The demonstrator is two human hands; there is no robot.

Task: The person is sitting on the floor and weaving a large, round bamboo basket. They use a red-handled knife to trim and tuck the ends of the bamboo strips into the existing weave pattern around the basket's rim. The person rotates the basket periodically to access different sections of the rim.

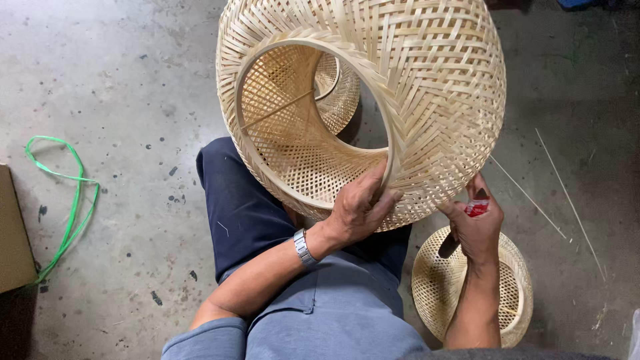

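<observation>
1. At the lower rim of the big basket (400, 87), the left hand (360, 210) has its fingers (373, 193) curled over the edge, thumb inside and the others outside, holding the rim tight.
2. Just to the right, the right hand (477, 227) is closed around a small tool with a red handle (477, 208); a dark blade seems to stick out below the palm, though its shape is hard to make out. The tool sits just beside the basket's outer wall, and I cannot tell whether it touches it.
3. The basket rests tilted on the person's lap (253, 213), its round opening facing the camera, a thin stick crossing the inside.
4. The weave looks complete all round, and the rim hoop is already in place; only trimming or tidying at the edge seems left, as far as I can judge.
5. A smaller basket (507, 293) lies on the floor (133, 80) under the right forearm, apparently finished.
6. Farther out, thin loose sticks (567, 193) lie on the right, and a green strap (67, 193) and a cardboard box (13, 233) on the left.
</observation>
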